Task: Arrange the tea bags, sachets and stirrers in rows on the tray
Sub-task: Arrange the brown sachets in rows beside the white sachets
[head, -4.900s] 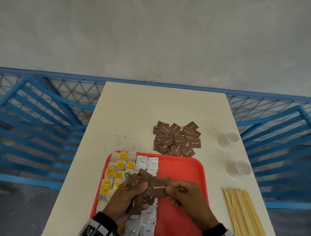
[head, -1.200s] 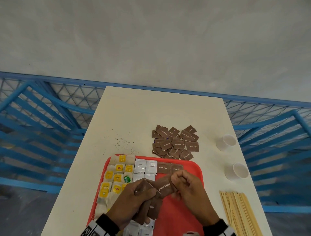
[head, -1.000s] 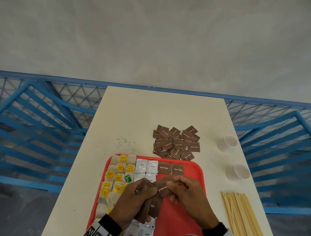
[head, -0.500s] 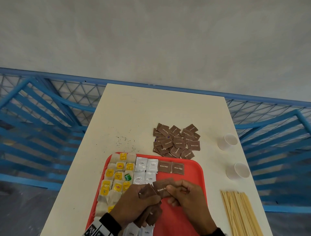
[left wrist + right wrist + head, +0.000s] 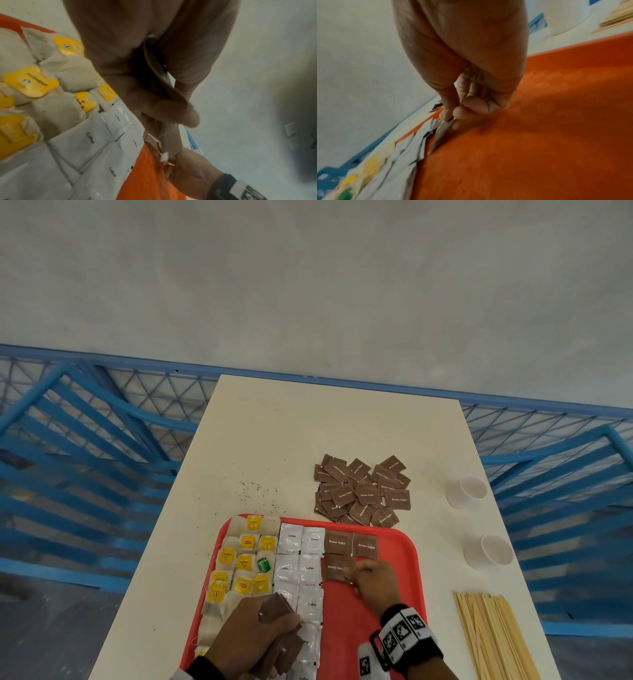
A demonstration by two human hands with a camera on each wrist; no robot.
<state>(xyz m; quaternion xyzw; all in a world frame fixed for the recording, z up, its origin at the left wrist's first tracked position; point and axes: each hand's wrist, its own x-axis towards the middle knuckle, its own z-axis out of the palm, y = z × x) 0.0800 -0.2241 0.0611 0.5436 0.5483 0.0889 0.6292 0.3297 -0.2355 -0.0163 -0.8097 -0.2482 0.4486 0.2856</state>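
The red tray [image 5: 404, 570] holds tea bags with yellow tags [image 5: 245, 563] at its left, then white coffee sachets [image 5: 301, 563], then two brown sugar sachets [image 5: 352, 544] in a row. My right hand [image 5: 371, 578] pinches a third brown sugar sachet [image 5: 335, 568] by its edge, low over the tray just under that row; the right wrist view shows the sachet [image 5: 441, 133] between thumb and forefinger. My left hand [image 5: 253, 635] grips a small stack of brown sachets [image 5: 275, 609] above the tray's near left part.
A loose pile of brown sugar sachets [image 5: 361, 491] lies on the cream table [image 5: 308, 433] beyond the tray. Two white paper cups [image 5: 467, 491] stand at the right. Wooden stirrers [image 5: 493, 638] lie near the front right. Blue railings surround the table.
My right hand has taken one brown sachet from the stack and carried it forward and down onto the tray under the first two. My left hand has drawn back with the remaining stack.
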